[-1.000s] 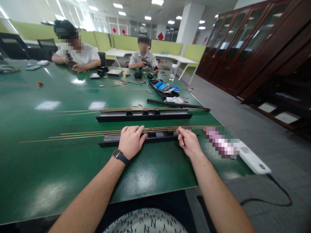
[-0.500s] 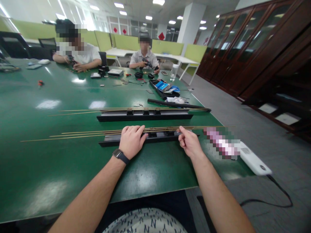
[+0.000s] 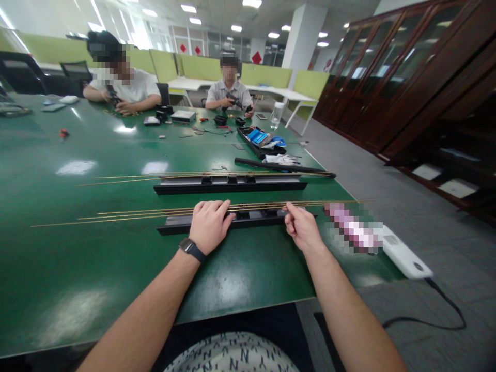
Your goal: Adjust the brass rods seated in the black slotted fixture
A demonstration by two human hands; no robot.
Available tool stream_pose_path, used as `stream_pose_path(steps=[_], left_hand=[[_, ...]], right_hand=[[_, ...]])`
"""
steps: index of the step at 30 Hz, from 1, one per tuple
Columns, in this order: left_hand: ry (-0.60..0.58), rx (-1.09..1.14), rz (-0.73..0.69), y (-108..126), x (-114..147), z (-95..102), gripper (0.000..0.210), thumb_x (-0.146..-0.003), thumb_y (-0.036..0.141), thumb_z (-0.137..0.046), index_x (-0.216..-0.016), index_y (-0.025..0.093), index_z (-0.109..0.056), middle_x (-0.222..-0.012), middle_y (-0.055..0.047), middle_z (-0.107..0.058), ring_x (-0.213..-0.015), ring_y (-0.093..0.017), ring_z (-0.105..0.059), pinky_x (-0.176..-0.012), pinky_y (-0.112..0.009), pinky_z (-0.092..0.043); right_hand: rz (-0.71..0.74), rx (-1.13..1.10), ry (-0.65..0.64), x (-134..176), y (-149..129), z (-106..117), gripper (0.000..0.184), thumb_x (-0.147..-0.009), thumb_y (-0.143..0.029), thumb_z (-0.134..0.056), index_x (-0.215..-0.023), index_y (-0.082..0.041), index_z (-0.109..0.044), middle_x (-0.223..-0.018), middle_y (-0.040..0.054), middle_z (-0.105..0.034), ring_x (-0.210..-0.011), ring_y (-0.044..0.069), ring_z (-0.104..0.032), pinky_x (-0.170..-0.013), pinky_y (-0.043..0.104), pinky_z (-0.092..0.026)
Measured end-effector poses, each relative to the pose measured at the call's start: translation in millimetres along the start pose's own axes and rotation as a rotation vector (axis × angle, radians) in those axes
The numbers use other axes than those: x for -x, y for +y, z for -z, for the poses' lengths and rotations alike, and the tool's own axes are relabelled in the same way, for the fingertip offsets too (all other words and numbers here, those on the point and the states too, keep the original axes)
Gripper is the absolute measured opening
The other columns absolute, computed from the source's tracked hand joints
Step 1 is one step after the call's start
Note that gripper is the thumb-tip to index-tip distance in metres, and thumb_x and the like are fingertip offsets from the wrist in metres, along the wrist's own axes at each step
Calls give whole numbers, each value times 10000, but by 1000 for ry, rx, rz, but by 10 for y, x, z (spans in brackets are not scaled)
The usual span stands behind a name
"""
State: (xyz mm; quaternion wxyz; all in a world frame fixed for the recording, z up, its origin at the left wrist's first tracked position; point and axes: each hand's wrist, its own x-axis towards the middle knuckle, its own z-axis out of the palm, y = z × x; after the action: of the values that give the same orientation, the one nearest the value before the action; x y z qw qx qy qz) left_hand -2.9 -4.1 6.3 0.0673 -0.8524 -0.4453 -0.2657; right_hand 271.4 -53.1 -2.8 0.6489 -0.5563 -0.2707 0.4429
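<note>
Several thin brass rods point(image 3: 127, 212) run lengthwise over a black-and-silver rail point(image 3: 176, 226) in front of me. My left hand point(image 3: 210, 223), with a dark band on the wrist, lies over the rail, its fingers curled across the rods and the thumb at the near side. Toward the rail's right end, my right hand point(image 3: 300, 225) is closed, thumb and index finger pinched at one of the rods. The fingertips of the left hand are partly hidden behind the rail. Dark clips sit in the rail between my hands.
Behind lies a second rail point(image 3: 228, 188) carrying more rods. Beyond it are a black bar point(image 3: 284, 168), white gloves point(image 3: 282, 159) and an open black case point(image 3: 261, 140). A white power bank-like device point(image 3: 406, 253) with a cable stands right. Two people sit across the green table point(image 3: 127, 279).
Both hands keep their places on the rail and rods. Nothing on the table has visibly moved; the view has shifted very slightly.
</note>
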Motion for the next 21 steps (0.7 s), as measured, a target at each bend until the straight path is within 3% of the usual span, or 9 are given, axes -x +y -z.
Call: stream_pose_path(steps=[7,13,21], left_hand=[[-7,-4,3,-3,-2,-7,365,-1014,422,-519,-1284,215,-653,-1179,-114,-735,-1076,-297,-651,-987,-477,-399],[-5,-7,2,-3,5,-6,365,-1016,423,-519,-1286,214,-647,-1176,-104,-735,-1069,-293,-649,-985,-469,-397],[-6,-6,1,-4,0,-14,370,-1017,423,-509,-1290,216,-647,-1181,-114,-733,-1083,-295,-646,-987,-479,-398]], right_hand=[[-25,-47,54,-20,-14,-2,394,-762,-513,-818,-827,-157,-663,-451,-49,-548,-265,57,-357,-258,169,-203],[-2,64,-9,5,-15,-9,461,-735,-557,-834,-844,-130,-701,-491,-16,-599,-284,56,-387,-265,164,-186],[-2,25,-28,-3,0,-2,431,-723,-513,-849,-845,-128,-699,-500,-25,-598,-295,52,-379,-272,169,-193]])
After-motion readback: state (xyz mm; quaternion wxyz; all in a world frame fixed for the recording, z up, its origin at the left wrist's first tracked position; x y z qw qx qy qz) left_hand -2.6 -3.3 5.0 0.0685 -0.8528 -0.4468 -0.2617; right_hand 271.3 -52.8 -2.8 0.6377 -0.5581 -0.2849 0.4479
